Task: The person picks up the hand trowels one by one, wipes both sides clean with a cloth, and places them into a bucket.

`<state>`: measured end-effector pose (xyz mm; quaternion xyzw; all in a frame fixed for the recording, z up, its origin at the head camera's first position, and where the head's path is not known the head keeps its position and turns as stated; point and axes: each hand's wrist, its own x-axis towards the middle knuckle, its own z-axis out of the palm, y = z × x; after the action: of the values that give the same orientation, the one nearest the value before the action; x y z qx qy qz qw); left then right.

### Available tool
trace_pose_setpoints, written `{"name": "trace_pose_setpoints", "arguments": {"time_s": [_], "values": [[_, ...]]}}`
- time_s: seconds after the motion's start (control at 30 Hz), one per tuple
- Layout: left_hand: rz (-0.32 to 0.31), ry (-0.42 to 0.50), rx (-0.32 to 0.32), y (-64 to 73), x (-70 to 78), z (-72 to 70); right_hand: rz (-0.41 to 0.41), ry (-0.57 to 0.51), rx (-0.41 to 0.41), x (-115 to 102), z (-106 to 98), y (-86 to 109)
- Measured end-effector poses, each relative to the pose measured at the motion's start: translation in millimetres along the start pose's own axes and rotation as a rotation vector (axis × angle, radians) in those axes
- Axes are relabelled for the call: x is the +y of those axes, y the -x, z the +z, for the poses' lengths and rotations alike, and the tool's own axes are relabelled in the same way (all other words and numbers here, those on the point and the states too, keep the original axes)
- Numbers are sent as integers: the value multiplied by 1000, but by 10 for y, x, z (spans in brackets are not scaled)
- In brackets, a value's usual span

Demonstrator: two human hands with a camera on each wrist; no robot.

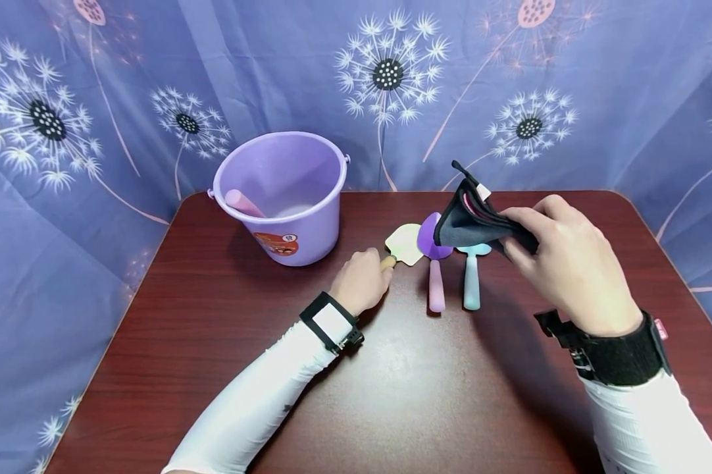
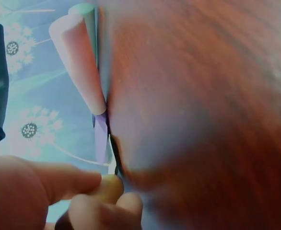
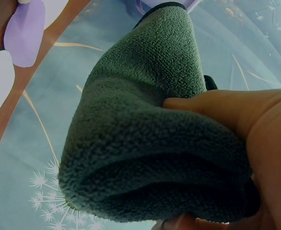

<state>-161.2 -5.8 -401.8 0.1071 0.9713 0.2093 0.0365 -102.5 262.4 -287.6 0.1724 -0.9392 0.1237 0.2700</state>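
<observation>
My left hand [image 1: 363, 282] pinches the yellow handle of a small cream-headed shovel [image 1: 406, 243] lying on the table. In the left wrist view, thumb and fingers close around that yellow handle [image 2: 111, 188]. My right hand [image 1: 575, 263] grips a folded dark grey fleecy cloth [image 1: 474, 224] above the table. The right wrist view shows the thumb pressed on the cloth [image 3: 145, 96], which bends into a loose fold. Beside the cream shovel lie a purple shovel [image 1: 428, 236] with a pink handle and a light blue shovel [image 1: 472, 283], its head partly hidden by the cloth.
A lilac bucket [image 1: 326, 227] stands at the back left of the table, with a pink handle [image 1: 243, 203] leaning inside it. Behind the dark red wooden table [image 1: 226, 395] hangs a blue curtain [image 1: 285, 66] with dandelion prints.
</observation>
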Motion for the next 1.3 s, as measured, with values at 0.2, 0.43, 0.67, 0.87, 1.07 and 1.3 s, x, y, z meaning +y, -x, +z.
{"name": "trace_pose_setpoints", "arguments": {"time_s": [0.2, 0.43, 0.67, 0.87, 1.07, 1.3], "values": [[37, -10, 55, 34, -82, -75, -17, -2, 0, 6, 15, 4], [99, -33, 128, 135, -176, -230, -47, -19, 4, 2, 27, -3], [163, -9, 189, 314, -199, -453, -98, -16, 19, -26, 26, -12], [247, 6, 248, 490, -182, -656, -172, -18, 23, -69, 28, -22], [288, 37, 273, 643, -167, -815, -268, -27, 47, -149, 31, -36], [321, 28, 252, 776, -175, -919, -413, -68, 100, -277, 45, -75]]}}
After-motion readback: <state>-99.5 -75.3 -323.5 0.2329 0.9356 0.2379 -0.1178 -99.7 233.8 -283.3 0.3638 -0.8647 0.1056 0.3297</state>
